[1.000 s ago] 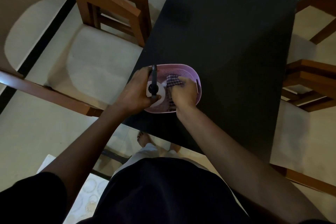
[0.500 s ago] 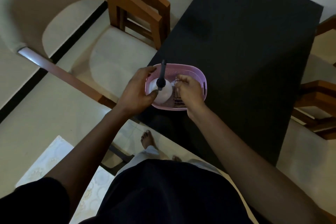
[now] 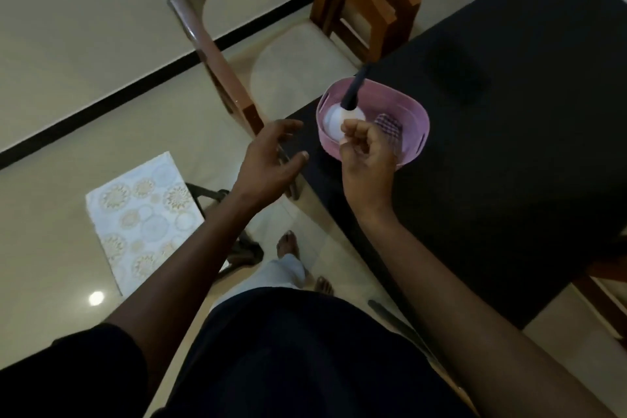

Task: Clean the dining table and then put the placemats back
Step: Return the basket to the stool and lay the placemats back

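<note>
basket [image 3: 416, 146] on the table [image 3: 509, 187] corner — bottle [image 3: 334, 120] left, cloth [image 3: 388, 125] right inside.

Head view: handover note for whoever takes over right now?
Left hand: open, holding nothing, beside the table's corner.
Right hand: fingers curled over the pink basket's near rim; grip unclear.
Spray bottle and checked cloth sit in the basket on the black table.
Placemat lies off the table, at left.
Done: mat removed. Left: spray, wipe, replace placemats.
</note>
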Demonstrator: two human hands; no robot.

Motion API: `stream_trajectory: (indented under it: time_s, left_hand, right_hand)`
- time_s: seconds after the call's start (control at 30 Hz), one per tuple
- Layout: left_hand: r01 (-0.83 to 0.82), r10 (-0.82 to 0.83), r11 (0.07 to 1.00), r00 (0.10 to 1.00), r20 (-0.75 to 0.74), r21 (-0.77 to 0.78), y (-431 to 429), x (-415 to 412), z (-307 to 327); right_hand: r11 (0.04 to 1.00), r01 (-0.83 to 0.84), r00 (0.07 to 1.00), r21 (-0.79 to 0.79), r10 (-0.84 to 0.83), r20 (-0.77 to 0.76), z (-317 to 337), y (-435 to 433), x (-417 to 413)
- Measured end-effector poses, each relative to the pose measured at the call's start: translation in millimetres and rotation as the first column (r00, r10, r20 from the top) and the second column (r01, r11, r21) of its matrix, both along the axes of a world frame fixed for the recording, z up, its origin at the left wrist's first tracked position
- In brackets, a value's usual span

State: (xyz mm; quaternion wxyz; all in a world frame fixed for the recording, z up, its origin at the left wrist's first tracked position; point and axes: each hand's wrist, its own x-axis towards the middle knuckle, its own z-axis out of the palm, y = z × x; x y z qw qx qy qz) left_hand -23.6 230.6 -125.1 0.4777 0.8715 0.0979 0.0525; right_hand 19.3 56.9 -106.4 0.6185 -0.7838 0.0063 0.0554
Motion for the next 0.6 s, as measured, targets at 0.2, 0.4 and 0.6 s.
stream_trajectory:
  time_s: [0.2,0.4,0.6]
  left_hand:
    - [-0.256,0.246,0.963,0.962,-0.115,-0.079,33.7,-83.9,-12.1]
    - [-0.466,0.446,0.88,0.877,-0.181,-0.089,82.6,-154.1,-27.3]
    - [-0.625,0.58,0.773,0.765,-0.279,-0.107,147.9,-234.6,-62.2]
  right_hand:
    - [0.953,-0.3,0.947,0.046,0.304,-0.109,-16.1,37.8,-47.7]
    - [0.891,-0.453,0.885,-0.03,0.445,-0.135,-49.6,94.8,-90.2]
    - [0.79,-0.602,0.789,-0.116,0.566,-0.238,-101.0,178.0,-134.2]
